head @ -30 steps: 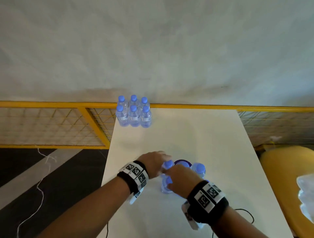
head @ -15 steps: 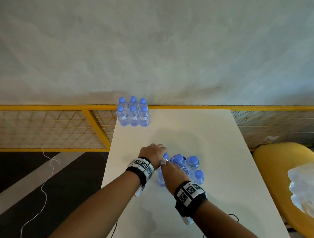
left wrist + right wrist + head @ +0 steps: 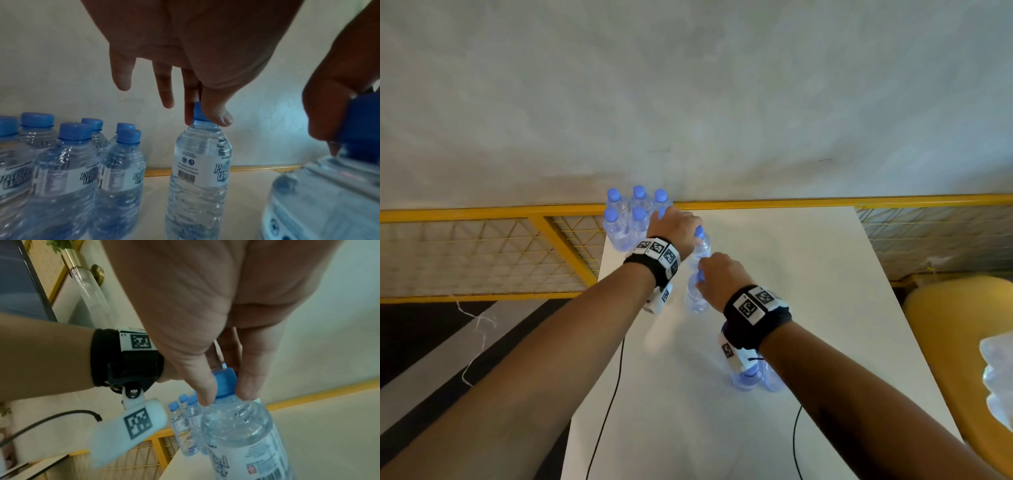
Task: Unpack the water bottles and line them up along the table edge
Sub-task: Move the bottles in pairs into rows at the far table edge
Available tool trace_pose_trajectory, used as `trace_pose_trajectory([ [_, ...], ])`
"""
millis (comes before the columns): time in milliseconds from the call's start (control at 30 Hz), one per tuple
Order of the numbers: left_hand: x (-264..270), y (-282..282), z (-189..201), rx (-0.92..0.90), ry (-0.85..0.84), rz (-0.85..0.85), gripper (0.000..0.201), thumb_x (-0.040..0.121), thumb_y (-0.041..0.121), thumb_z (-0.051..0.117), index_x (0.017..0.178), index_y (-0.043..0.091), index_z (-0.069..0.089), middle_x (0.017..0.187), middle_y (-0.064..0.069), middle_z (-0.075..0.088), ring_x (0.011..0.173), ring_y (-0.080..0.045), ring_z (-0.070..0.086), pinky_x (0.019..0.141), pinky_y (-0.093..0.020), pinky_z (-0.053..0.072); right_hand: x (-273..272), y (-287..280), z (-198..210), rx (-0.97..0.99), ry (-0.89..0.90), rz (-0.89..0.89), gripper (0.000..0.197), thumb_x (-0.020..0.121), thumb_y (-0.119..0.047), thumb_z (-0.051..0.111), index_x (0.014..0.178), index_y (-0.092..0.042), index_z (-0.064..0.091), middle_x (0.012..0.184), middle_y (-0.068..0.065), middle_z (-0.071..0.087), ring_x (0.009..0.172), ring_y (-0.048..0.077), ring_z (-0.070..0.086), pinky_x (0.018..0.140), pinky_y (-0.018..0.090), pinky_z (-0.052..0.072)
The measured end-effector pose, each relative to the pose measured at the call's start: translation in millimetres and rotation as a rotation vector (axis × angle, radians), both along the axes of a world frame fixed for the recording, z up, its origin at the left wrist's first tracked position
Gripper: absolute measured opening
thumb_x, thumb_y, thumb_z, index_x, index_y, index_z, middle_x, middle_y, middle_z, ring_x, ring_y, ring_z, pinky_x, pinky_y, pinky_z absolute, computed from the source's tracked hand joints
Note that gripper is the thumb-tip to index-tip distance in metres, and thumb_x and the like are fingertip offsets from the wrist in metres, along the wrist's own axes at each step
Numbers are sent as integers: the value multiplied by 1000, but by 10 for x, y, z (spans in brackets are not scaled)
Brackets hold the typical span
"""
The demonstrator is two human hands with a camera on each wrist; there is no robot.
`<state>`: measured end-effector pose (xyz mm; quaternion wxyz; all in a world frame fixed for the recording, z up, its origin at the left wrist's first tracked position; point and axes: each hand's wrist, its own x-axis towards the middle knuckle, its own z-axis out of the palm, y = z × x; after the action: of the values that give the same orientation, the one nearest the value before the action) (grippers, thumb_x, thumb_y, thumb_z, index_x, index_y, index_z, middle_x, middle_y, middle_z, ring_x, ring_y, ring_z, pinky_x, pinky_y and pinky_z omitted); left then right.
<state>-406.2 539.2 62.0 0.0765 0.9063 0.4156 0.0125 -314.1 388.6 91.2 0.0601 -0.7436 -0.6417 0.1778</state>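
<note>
Several clear water bottles with blue caps (image 3: 624, 219) (image 3: 68, 164) stand grouped at the white table's (image 3: 791, 274) far left corner. My left hand (image 3: 674, 224) (image 3: 202, 112) pinches the cap of one bottle (image 3: 701, 248) (image 3: 199, 170), held upright just right of that group. My right hand (image 3: 714, 274) (image 3: 224, 386) pinches the cap of a second bottle (image 3: 694, 294) (image 3: 244, 431) a little nearer to me. Under my right wrist stand more bottles (image 3: 755, 375), partly hidden.
A yellow mesh railing (image 3: 482, 246) runs behind and left of the table, with a grey wall beyond. On the right is a yellow seat (image 3: 962, 329) holding crumpled clear plastic (image 3: 1000, 373). Black cables (image 3: 606, 411) trail over the near table edge.
Each hand has taken one bottle by its cap from the near cluster and carried it forward toward the far left group. The remaining near bottles stay behind.
</note>
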Motion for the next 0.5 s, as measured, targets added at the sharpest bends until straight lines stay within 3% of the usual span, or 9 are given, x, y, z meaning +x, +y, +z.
trace_pose_trajectory([
  [167,161,724,-187,-37,32,23,18,90,41,66,85,29,55,96,10,59,110,-25,47,89,-43,35,172,724,-152,-31,-26,-5,20,95,-19,54,105,-6,66,105,15,65,92,34,68,78,38,56],
  [267,234,1021,-339,-47,48,28,11,90,38,68,93,31,60,94,14,52,116,-24,45,96,-47,35,255,1093,-314,-71,-33,7,19,95,-14,53,106,-5,65,106,15,66,92,33,68,73,35,53],
  [367,293,1265,-479,-66,71,49,15,90,32,69,86,30,55,90,13,51,115,-24,44,104,-56,34,314,1373,-459,-80,-36,15,19,95,-15,53,107,-5,65,104,15,66,90,32,68,68,33,49],
  [500,327,1491,-535,-80,66,76,18,87,30,67,79,30,50,78,13,42,107,-30,52,89,-45,45,347,1646,-574,-67,-61,11,17,94,-15,54,103,-7,66,103,13,66,87,31,68,65,32,46],
])
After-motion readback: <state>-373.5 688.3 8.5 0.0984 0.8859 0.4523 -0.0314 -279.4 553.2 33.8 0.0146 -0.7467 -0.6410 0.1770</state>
